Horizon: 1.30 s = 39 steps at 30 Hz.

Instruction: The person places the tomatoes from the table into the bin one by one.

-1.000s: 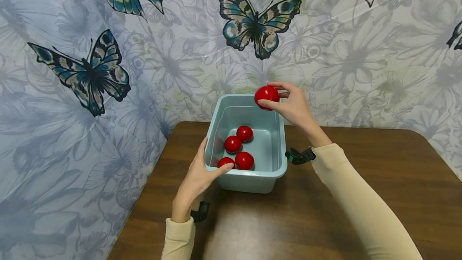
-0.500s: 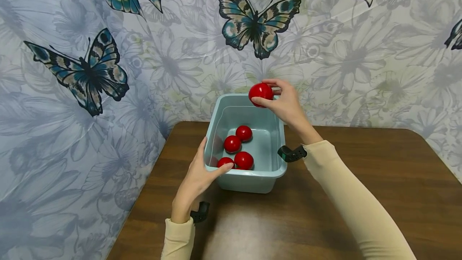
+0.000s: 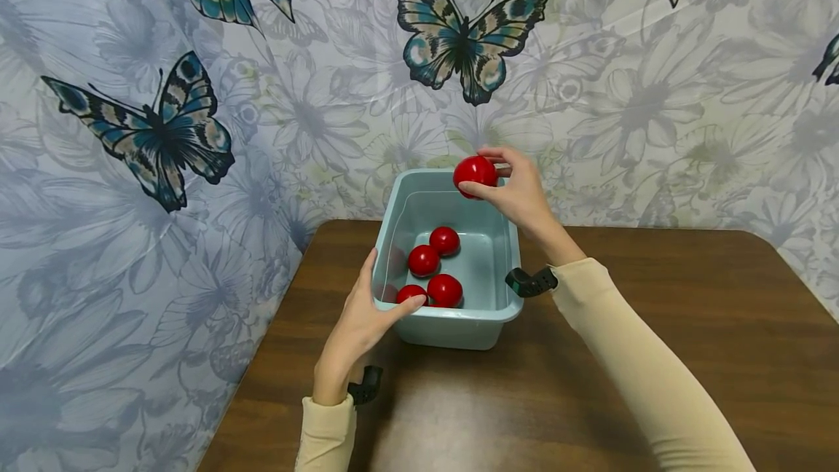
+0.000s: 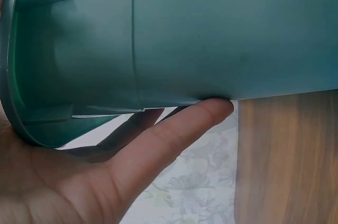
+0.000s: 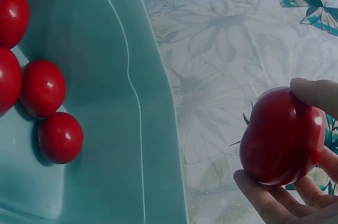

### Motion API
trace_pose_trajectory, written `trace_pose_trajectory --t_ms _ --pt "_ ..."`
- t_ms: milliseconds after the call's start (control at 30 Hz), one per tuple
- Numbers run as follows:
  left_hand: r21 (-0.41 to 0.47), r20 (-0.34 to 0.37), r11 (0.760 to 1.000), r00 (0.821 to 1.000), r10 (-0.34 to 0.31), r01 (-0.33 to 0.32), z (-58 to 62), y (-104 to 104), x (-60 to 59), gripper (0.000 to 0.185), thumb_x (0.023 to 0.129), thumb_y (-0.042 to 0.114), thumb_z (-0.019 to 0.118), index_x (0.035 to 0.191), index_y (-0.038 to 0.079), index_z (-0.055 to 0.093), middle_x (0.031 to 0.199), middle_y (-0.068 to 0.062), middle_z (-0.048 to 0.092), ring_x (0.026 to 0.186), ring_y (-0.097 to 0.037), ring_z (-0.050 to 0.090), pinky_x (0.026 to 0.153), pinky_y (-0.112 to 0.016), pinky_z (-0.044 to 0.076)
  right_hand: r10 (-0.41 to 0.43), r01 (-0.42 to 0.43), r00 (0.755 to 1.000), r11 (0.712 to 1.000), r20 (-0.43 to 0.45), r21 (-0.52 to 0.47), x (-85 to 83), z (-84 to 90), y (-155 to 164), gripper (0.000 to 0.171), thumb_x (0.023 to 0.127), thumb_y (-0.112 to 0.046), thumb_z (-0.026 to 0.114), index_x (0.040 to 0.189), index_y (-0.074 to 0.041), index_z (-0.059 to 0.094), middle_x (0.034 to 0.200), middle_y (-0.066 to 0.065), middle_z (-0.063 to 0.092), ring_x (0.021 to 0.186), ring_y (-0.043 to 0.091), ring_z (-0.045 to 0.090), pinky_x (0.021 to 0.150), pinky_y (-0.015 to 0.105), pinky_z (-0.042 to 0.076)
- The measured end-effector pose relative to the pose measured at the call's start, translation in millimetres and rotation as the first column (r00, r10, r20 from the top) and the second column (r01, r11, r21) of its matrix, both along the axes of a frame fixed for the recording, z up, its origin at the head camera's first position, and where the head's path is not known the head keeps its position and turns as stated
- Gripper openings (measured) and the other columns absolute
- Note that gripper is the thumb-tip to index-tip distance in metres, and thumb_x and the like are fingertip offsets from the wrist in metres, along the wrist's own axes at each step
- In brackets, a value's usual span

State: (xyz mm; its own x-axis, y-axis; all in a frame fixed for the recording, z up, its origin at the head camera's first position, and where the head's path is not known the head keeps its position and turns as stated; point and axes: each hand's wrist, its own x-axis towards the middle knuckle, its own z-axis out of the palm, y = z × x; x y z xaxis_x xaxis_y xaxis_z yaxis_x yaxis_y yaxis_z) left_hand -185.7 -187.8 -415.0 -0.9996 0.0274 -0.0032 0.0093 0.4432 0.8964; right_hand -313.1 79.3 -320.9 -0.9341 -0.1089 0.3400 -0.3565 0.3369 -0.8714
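Tomato [image 3: 475, 172] slightly lower (underside hidden)

I see a glossy red tomato [image 3: 475, 172]; four more red tomatoes [image 3: 444, 290] sit in a pale teal tub [image 3: 459, 326]. Table [image 3: 655, 297]: dark brown woodgrain. Wall [image 3: 314, 115]: grey-blue floral print with teal, black and cream butterflies [image 3: 467, 38]. Sleeves [image 3: 629, 363]: cream.

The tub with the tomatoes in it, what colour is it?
The tub is a pale blue-green; the head view shows it best.
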Motion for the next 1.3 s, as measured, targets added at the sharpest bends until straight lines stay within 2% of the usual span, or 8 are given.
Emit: trace_pose_trajectory --t_ms 233,333,500,733,1033,1300 --pt "-0.003 0.006 1.000 1.000 0.006 -0.006 0.5 -1 1.9 0.116 0.084 0.050 0.086 0.169 0.026 0.010 0.166 -0.006 0.033 0.145 -0.035 0.043 0.114 -0.062 0.041 0.014 -0.014 1.000 1.000 0.010 -0.002 0.4 -6.2 1 0.062 0.091 -0.014 0.082 0.146 -0.004 0.056 0.144 0.019 0.058 0.118 0.036 0.057 0.089 0.048 0.057" --pt "-0.008 0.009 1.000 1.000 0.007 -0.007 0.3 -2 2.2 0.117 0.083 0.051 0.086 0.169 0.026 0.010 0.166 -0.006 0.033 0.145 -0.035 0.043 0.114 -0.062 0.041 0.036 -0.036 0.999 0.999 0.013 -0.012 1.2 -8.1 2 0.063 0.091 -0.012 0.082 0.147 -0.004 0.054 0.143 0.020 0.057 0.124 0.038 0.058 0.097 0.051 0.056" --pt "-0.018 0.016 1.000 1.000 0.013 -0.013 0.7 -2 2.2 0.117 0.083 0.052 0.086 0.169 0.026 0.010 0.166 -0.007 0.033 0.145 -0.036 0.044 0.113 -0.062 0.042 0.076 -0.076 0.997 0.997 0.004 -0.009 2.5 -10.9 3 0.066 0.091 -0.009 0.082 0.148 -0.003 0.051 0.144 0.021 0.055 0.132 0.040 0.056 0.111 0.055 0.046" --pt "-0.016 0.012 1.000 1.000 0.011 -0.011 0.8 -4 2.9 0.117 0.083 0.052 0.085 0.169 0.026 0.011 0.165 -0.007 0.034 0.145 -0.036 0.043 0.112 -0.063 0.042 0.085 -0.085 0.996 0.996 0.005 -0.010 2.9 -14.2 8 0.066 0.091 -0.007 0.080 0.149 -0.002 0.049 0.146 0.024 0.053 0.135 0.043 0.053 0.112 0.057 0.044" --pt "-0.023 0.018 1.000 1.000 0.018 -0.018 -0.5 -7 1.8 0.117 0.083 0.052 0.085 0.169 0.027 0.010 0.166 -0.007 0.033 0.146 -0.036 0.042 0.112 -0.064 0.041 0.078 -0.078 0.997 0.997 0.022 -0.001 5.6 -17.2 17 0.064 0.094 -0.011 0.079 0.150 -0.004 0.049 0.147 0.021 0.053 0.134 0.040 0.052 0.112 0.058 0.042" --pt "-0.038 0.019 0.999 1.000 0.006 -0.005 -1.8 -10 -1.9 0.117 0.082 0.054 0.085 0.169 0.027 0.010 0.166 -0.006 0.033 0.146 -0.036 0.042 0.113 -0.064 0.041 0.061 -0.061 0.998 0.998 0.032 -0.004 6.3 -23.4 33 0.064 0.095 -0.010 0.078 0.150 0.000 0.047 0.148 0.026 0.050 0.137 0.046 0.048 0.114 0.060 0.040"
